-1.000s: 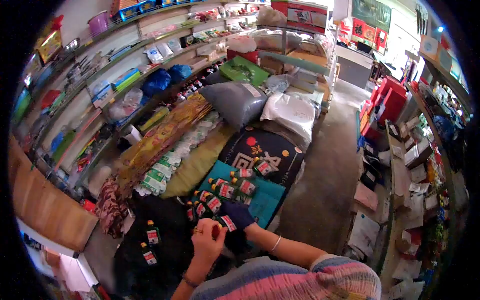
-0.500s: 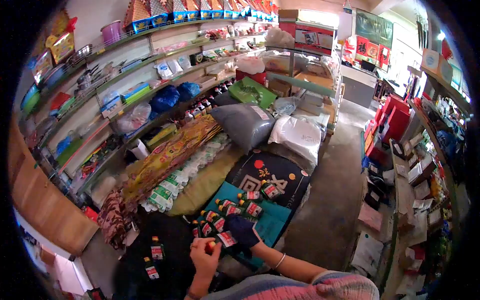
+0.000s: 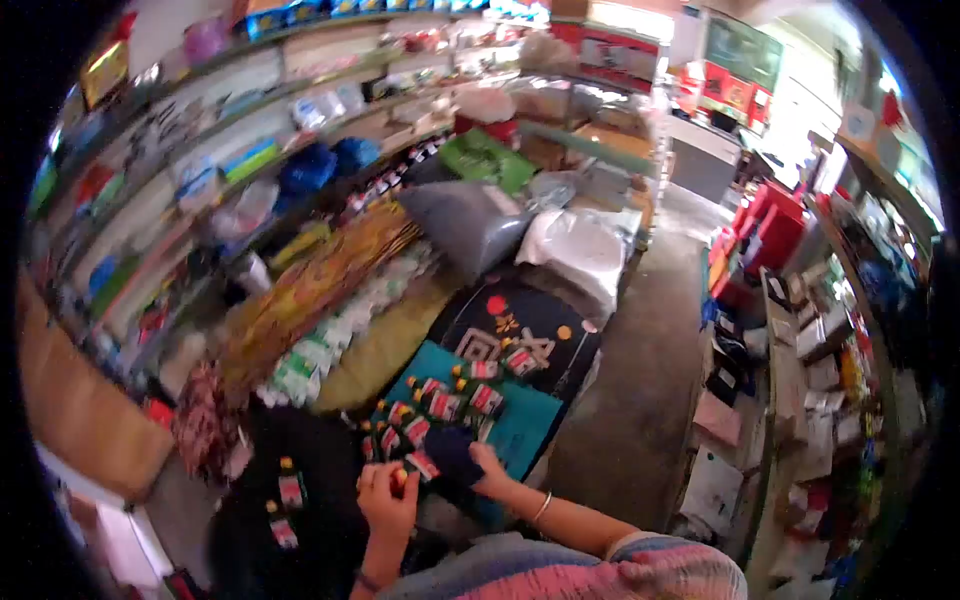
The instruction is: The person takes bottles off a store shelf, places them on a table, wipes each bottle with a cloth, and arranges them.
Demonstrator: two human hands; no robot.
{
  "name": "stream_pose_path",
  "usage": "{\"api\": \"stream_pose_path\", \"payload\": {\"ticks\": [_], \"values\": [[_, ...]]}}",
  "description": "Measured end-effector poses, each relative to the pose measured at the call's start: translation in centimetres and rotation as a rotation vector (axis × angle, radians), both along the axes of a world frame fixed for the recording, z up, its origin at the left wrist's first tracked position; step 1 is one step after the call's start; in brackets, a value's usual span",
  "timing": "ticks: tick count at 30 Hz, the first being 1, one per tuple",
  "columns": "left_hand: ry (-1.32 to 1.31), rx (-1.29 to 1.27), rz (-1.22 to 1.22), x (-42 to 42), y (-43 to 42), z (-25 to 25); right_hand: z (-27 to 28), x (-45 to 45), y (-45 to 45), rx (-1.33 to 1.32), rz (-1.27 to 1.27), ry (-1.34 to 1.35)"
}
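Note:
My left hand (image 3: pixel 388 497) is closed around the neck end of a small dark bottle (image 3: pixel 422 467) with a red and white label, its cap end between the fingers. My right hand (image 3: pixel 488 472) is closed on a dark navy cloth (image 3: pixel 453 455), which lies against the same bottle and hides part of it. Just beyond the hands, several similar bottles (image 3: pixel 437 400) lie on a teal surface (image 3: pixel 535 415). Two more bottles (image 3: pixel 290 485) rest on black material to the left of my left hand.
A black patterned sack (image 3: pixel 560 325), a grey bag (image 3: pixel 470 225) and a white plastic-wrapped bundle (image 3: pixel 575 250) lie farther back. Stocked shelves (image 3: pixel 225 125) line the left wall. Shelving with boxes (image 3: pixel 795 360) stands right of the grey aisle floor (image 3: pixel 610 430).
The view has shifted, so the scene sits slightly farther left and looks blurred. Both hands stay at the same bottle; the cloth in my right hand has turned, showing more of my fingers.

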State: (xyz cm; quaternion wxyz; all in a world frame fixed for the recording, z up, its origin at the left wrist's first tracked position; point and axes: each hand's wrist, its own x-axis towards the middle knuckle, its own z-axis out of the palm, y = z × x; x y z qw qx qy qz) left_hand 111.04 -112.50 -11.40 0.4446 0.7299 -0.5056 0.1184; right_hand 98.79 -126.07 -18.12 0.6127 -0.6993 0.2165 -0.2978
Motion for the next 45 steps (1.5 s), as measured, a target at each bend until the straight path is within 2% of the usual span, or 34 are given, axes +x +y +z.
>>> {"api": "stream_pose_path", "payload": {"ticks": [1, 3, 4, 5, 6, 7, 8, 9, 11, 13, 16, 19, 21, 23, 24, 28, 32, 35, 36, 37, 38, 40, 41, 43, 45], "values": [[0.018, 0.002, -0.008, 0.0, 0.2, 0.1, -0.1, 0.3, 0.2, -0.027, -0.015, -0.041], [0.056, -0.015, 0.035, 0.2, 0.7, 0.6, -6.1, 1.5, -0.9, -0.211, 0.006, -0.159], [0.118, -0.025, 0.053, 0.2, 1.4, -0.1, -4.6, 1.2, -0.6, -0.091, -0.015, -0.111], [0.078, 0.004, 0.116, 0.0, 2.0, -0.4, -2.2, 0.9, -0.3, 0.123, -0.029, -0.075], [0.039, -0.015, 0.140, 0.0, 3.0, -0.5, 0.1, 0.7, 0.1, 0.552, -0.059, -0.071], [0.144, -0.009, 0.071, 2.0, 1.9, -0.3, 2.2, 0.8, 0.0, 0.813, -0.129, -0.062], [0.240, -0.014, 0.126, 2.3, 3.0, -0.2, 1.6, 0.2, -0.5, 1.043, 0.065, -0.238], [0.227, -0.031, 0.192, 3.6, 4.6, -1.0, -3.3, 1.0, -1.3, 0.467, -0.003, -0.114], [0.397, -0.047, 0.231, 5.4, 7.2, -1.2, -0.7, 2.0, -0.6, -0.407, -0.003, 0.075], [0.612, -0.139, 0.281, 8.0, 9.9, -2.2, 4.1, 3.1, 0.5, -1.275, -0.002, 0.426], [0.509, -0.112, 0.358, 13.3, 14.8, -1.6, 4.1, 2.9, 1.0, -1.104, -0.038, 0.330], [0.451, -0.016, 0.406, 19.8, 19.6, -1.6, 6.4, 3.2, 2.7, -1.088, 0.028, 0.387], [0.441, 0.179, 0.428, 23.4, 22.8, -0.2, 6.9, 3.4, 3.5, -1.102, -0.012, 0.526], [0.545, 0.461, 0.482, 24.1, 24.8, 3.0, 7.1, 3.5, 4.3, -1.150, -0.058, 0.608], [0.592, 0.427, 0.339, 25.7, 26.1, 2.0, 7.1, 3.4, 4.6, -1.187, -0.089, 0.625], [0.804, 0.721, 0.201, 28.4, 27.4, -0.7, 7.9, 3.4, 5.3, -1.161, -0.107, 0.627], [0.614, 0.748, 0.148, 29.4, 26.9, -6.3, 8.1, 3.5, 5.4, -1.152, -0.086, 0.622], [0.083, 0.607, 0.202, 30.2, 26.7, -10.1, 8.5, 3.7, 5.4, -1.067, -0.083, 0.661], [0.162, 0.655, 0.272, 29.1, 26.2, -9.5, 8.9, 3.7, 5.2, -1.034, -0.043, 0.733], [0.091, 0.634, 0.260, 29.1, 26.3, -10.1, 9.1, 3.2, 4.9, -1.000, -0.004, 0.809], [0.147, 0.745, 0.314, 28.8, 25.7, -9.2, 9.0, 2.5, 4.2, -1.025, -0.056, 0.654], [0.034, 0.797, 0.519, 26.1, 24.1, -7.1, 7.9, 1.4, 2.9, -1.073, -0.153, 0.325], [0.042, 0.846, 0.630, 25.0, 22.2, -5.3, 6.8, 1.1, 1.9, -0.912, -0.088, 0.357], [-0.145, 0.638, 0.685, 23.8, 19.1, -5.4, 5.0, 0.6, 0.4, -0.655, -0.016, 0.371], [0.142, 0.422, 0.455, 20.8, 13.8, -5.0, 4.6, 0.4, 0.0, -0.557, -0.061, 0.331]]}}
